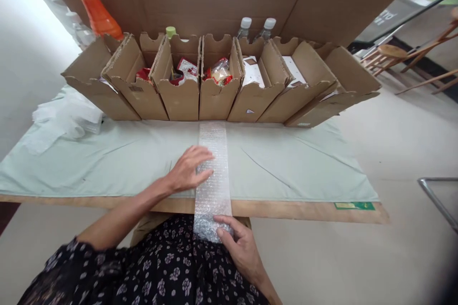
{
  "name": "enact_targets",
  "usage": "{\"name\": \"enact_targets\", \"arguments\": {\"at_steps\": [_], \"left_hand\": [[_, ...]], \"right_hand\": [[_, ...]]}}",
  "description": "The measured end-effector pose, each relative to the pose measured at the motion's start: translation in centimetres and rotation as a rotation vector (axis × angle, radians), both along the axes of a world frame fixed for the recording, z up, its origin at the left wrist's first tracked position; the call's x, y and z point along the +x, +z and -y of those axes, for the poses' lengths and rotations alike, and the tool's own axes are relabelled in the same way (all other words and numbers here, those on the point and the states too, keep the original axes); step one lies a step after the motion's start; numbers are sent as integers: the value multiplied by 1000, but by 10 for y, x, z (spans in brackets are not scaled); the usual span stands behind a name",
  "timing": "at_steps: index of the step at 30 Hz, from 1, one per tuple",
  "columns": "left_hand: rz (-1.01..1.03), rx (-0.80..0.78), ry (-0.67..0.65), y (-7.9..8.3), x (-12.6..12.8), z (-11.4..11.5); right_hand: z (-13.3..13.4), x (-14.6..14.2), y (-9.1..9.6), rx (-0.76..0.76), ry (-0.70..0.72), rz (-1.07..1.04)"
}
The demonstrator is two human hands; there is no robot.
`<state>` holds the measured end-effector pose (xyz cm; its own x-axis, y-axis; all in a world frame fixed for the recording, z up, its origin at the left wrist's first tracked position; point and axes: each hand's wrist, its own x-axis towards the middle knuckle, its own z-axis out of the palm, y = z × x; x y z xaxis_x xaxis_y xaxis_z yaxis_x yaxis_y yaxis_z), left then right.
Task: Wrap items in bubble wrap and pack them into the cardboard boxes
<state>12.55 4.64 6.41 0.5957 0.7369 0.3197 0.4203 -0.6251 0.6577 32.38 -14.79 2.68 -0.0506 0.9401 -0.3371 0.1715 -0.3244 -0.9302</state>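
Note:
A long strip of bubble wrap (213, 186) runs from the foot of the middle carton across the cloth and hangs over the table's front edge. My left hand (191, 170) is over the strip's left side, slightly blurred, with its fingers apart and nothing in them; whether it touches the wrap I cannot tell. At the strip's near end, which looks bunched or rolled, my right hand (241, 245) grips the right edge. Its thumb and forefinger show on top, while the other fingers are hidden.
Several open cardboard bins (216, 100) stand in a curved row at the back, some with packets or white boxes inside. Bottles, one an orange bottle (98, 12), rise behind them. White packing sheets (71, 116) lie piled at left. Wooden stools (393, 52) stand far right.

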Motion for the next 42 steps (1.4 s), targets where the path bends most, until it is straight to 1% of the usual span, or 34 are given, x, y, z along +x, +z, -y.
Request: {"name": "enact_targets", "arguments": {"at_steps": [1, 3, 4, 5, 6, 7, 8, 9, 10, 11, 12, 13, 14, 16, 17, 18, 19, 20, 22, 23, 24, 25, 26, 28, 31, 33, 34, 36, 38, 40, 42], "left_hand": [[49, -117, -64, 2, -10, 17], [84, -365, -161, 6, -26, 47], [82, -441, -190, 7, -31, 58], [67, -482, -201, 8, -33, 68], [51, -492, -192, 6, -33, 75], [40, -482, -153, 4, -30, 81], [40, -469, -83, 0, -26, 84], [52, -465, 2, -4, -22, 85], [72, -474, 90, -7, -18, 83], [92, -493, 171, -8, -16, 80], [115, -514, 238, -8, -16, 74], [137, -527, 290, -6, -18, 68], [157, -528, 339, -2, -23, 61], [201, -494, 476, 9, -40, 50], [220, -465, 563, 15, -50, 46], [231, -436, 654, 21, -60, 43], [237, -408, 739, 25, -69, 42], [239, -382, 809, 28, -77, 42], [225, -348, 884, 29, -87, 44], [209, -344, 892, 27, -91, 46], [192, -348, 884, 25, -93, 48], [175, -354, 868, 23, -94, 49], [158, -361, 850, 21, -94, 51], [125, -368, 823, 17, -96, 52], [45, -354, 787, 14, -97, 51], [4, -339, 767, 12, -97, 48], [-6, -335, 755, 12, -96, 47], [-15, -330, 735, 9, -93, 43], [-15, -331, 716, 6, -88, 40], [-8, -334, 711, 3, -82, 37], [2, -340, 712, 1, -78, 34]], "right_hand": [[-3, 0, 2, -37, -17, -62], [-11, -4, 5, -104, -77, -226], [-16, -7, 7, -132, -118, -325], [-21, -11, 9, -152, -165, -428], [-27, -15, 11, -163, -207, -529], [-33, -18, 14, -161, -238, -617], [-39, -19, 17, -151, -244, -684], [-45, -17, 22, -138, -222, -716], [-52, -12, 28, -118, -180, -700], [-60, -4, 36, -82, -136, -632], [-70, 9, 45, -22, -108, -512], [-83, 26, 56, 70, -115, -345], [-98, 45, 67, 188, -150, -145], [-138, 87, 92, 487, -305, 307], [-162, 107, 104, 613, -349, 532], [-188, 125, 115, 711, -366, 756], [-213, 140, 124, 766, -367, 965], [-237, 152, 133, 759, -342, 1135], [-276, 167, 144, 679, -218, 1354], [-288, 171, 147, 626, -151, 1410], [-294, 174, 148, 587, -95, 1440], [-294, 175, 148, 570, -57, 1452], [-289, 176, 146, 576, -43, 1455], [-263, 176, 141, 655, -55, 1452], [-200, 174, 138, 859, -80, 1436], [-150, 171, 141, 973, -51, 1420], [-126, 170, 144, 1006, -18, 1407], [-82, 167, 152, 1012, 80, 1335], [-47, 165, 159, 979, 174, 1248], [-26, 162, 163, 934, 239, 1222], [-17, 156, 163, 879, 288, 1271]]}}
